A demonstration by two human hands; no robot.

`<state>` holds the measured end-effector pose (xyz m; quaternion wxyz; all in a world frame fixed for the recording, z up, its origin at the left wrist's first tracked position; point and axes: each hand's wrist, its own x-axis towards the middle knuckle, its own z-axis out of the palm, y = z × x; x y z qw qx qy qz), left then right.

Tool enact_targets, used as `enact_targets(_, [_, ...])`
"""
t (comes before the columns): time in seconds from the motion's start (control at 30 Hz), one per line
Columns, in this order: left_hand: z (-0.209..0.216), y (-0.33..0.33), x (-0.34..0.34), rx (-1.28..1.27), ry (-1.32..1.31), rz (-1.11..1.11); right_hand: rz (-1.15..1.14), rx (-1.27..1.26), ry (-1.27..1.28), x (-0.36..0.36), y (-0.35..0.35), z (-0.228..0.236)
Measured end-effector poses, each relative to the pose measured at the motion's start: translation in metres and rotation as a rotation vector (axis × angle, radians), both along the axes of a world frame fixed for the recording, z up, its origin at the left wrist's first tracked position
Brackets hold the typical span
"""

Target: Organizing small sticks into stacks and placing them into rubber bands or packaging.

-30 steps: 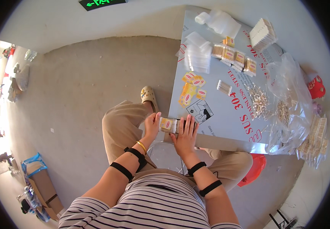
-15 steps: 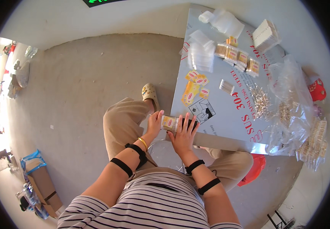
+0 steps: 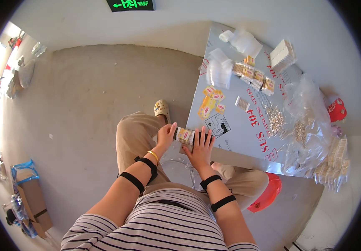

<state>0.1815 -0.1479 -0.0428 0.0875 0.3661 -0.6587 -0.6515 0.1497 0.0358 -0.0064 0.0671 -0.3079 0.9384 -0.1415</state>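
At the near left corner of the table, a flat pack of cotton swabs (image 3: 185,136) with a yellow label lies between my hands. My left hand (image 3: 165,137) is closed at its left end, fingers curled and thumb along the edge. My right hand (image 3: 200,151) reaches over the right end with its fingers stretched and slightly apart, its thumb by the lower edge. Dark pieces (image 3: 207,138) show at both ends of the pack, partly under my fingers; their kind is unclear. Loose yellow label cards (image 3: 207,106) lie on the table beyond my right hand.
On the table (image 3: 234,127) are clear plastic sleeves (image 3: 219,75), labelled swab bundles (image 3: 259,76), a white swab stack (image 3: 283,56), loose swabs (image 3: 275,120) and a large clear bag (image 3: 307,125). Finished-looking packs (image 3: 333,169) pile at the right edge. A red bag (image 3: 267,193) sits below.
The whole view has shifted, so the table appears lower and a little further left. Both hands stay at the swab pack with nearly the same hold.
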Motion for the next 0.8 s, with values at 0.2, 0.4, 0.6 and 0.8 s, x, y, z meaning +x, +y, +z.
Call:
enact_targets(0.2, [0.002, 0.007, 0.000, -0.199, -0.065, -0.073, 0.025, 0.050, 0.001, 0.001, -0.002, -0.003])
enact_targets(0.4, [0.012, 0.022, -0.008, -0.367, -0.050, -0.064, 0.028, 0.145, 0.078, 0.001, -0.005, -0.005])
enact_targets(0.6, [0.005, 0.019, -0.006, -0.378, 0.013, -0.146, 0.027, 0.165, 0.056, 0.000, -0.007, -0.008])
enact_targets(0.8, [0.026, -0.016, 0.003, -0.140, -0.158, -0.250, 0.082, 0.017, -0.080, -0.015, 0.014, 0.004])
